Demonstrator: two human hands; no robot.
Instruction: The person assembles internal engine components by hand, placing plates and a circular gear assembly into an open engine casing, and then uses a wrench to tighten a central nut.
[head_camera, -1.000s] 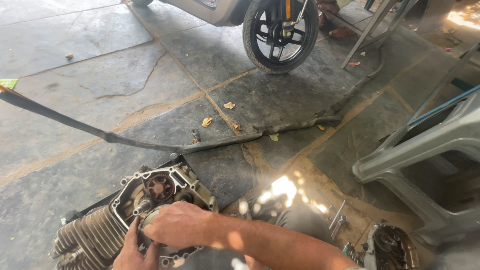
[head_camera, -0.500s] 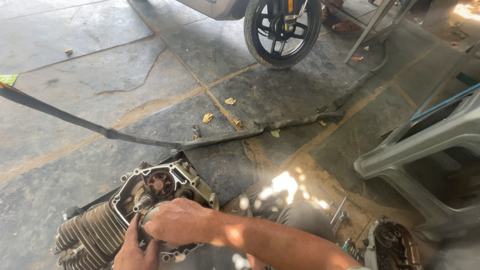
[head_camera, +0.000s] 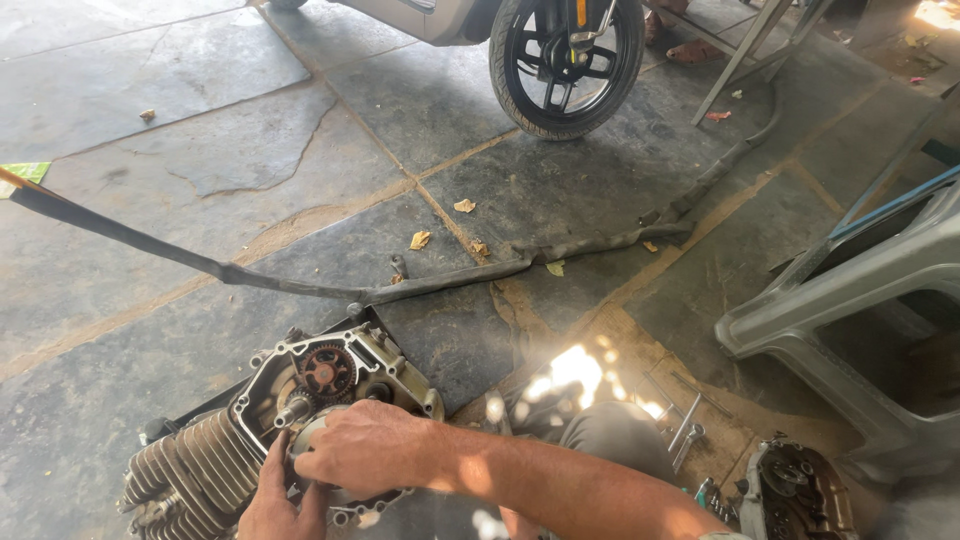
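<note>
Engine (head_camera: 300, 420): on the stone floor (head_camera: 200, 150), finned cylinder low-left, open crankcase up-right; long axis runs along that diagonal.
Right hand (head_camera: 365, 450): reaching in from the right, fingers curled over a round pale part directly beneath it.
Left hand (head_camera: 275, 505): below, thumb up against the same part; grip hidden, cannot tell.
Nearer: both touching.

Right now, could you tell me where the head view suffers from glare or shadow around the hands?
Head view: a blown-out sun patch on the stone floor washes out detail right of the right hand; the engine and left hand sit in even shade and read sharp; the grey plastic chair is mostly shaded.
</note>
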